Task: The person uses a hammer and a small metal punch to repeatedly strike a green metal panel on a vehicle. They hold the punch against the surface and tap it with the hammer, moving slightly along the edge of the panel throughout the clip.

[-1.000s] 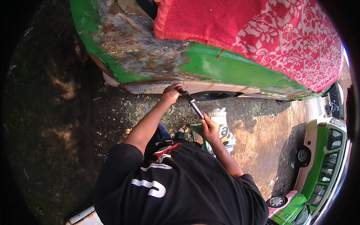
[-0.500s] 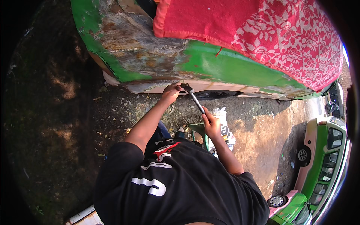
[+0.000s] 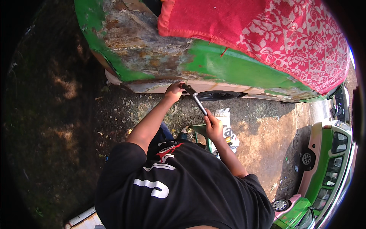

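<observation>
- The fingers of the right hand (image 3: 213, 126) are closed around the lower end of a hammer (image 3: 195, 99), a slim dark tool with a small head.
- The left hand (image 3: 174, 91) is curled with its fingers at the lower edge of the car body panel (image 3: 160, 57); I cannot tell if they hold something small there.
- The hammer head sits just beside the left hand, at the panel edge; the handle slants down to the right hand.
- Compared with half a second ago, the hammer head has come closer to the left hand, and the right hand is slightly lower.
- A white printed bag (image 3: 228, 129) lies on the ground behind the right hand, near a green stool (image 3: 202, 133); what is inside is not visible.
- The panel is green, with big rusty, scraped patches.
- A red patterned cloth (image 3: 267, 34) covers the car above.
- A second green car (image 3: 324, 164) stands well apart at the right.
</observation>
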The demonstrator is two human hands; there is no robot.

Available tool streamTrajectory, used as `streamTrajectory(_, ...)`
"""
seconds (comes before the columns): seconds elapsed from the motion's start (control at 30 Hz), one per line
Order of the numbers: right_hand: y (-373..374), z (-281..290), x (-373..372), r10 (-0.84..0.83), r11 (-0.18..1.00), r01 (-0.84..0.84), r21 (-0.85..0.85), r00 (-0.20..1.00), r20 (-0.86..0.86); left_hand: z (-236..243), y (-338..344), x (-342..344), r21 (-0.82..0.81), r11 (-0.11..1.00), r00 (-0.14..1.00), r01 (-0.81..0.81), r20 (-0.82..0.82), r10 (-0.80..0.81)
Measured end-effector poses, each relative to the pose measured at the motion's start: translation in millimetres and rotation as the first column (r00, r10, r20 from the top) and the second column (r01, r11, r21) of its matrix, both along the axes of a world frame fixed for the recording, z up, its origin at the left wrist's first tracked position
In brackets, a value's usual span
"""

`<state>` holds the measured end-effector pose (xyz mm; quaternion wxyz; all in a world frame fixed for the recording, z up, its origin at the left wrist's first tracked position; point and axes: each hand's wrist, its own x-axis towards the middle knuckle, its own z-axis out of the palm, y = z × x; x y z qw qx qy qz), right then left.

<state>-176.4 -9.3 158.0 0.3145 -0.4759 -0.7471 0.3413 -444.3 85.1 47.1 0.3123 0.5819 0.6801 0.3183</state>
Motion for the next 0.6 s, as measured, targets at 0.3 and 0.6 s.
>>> streamTrajectory(0.3, 1.4, -0.9, 17.8, -0.106, 0.966, 0.066, -0.25, 0.983, -0.152, -35.8, -41.4, -1.9, -0.103, 0.994, 0.81, -0.041, 0.579, 0.094)
streamTrajectory(0.6, 10.6, -8.3, 40.8, -0.236, 0.936, 0.16, -0.314, 0.946, -0.221, -12.3, -53.1, 2.7, 0.467, 0.884, 0.994, 0.002, 0.092, -0.05)
